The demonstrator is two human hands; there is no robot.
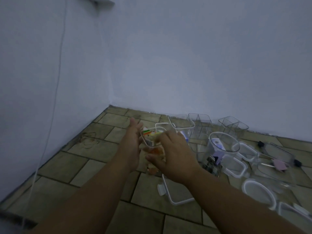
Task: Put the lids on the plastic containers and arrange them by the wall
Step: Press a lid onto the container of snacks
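Labelled container (151,141): clear, raised off the tiled floor (84,166), pinned between both hands, just left of the other containers (181,123)
Long axis: tilted, top end leaning away towards the wall (168,73), base nearest the wrists
Left hand (133,146): fingers nearly straight, palm flat against its left side
Right hand (173,154): fingers curled over its right side, gripping
Way to go, likely: straight ahead to the wall
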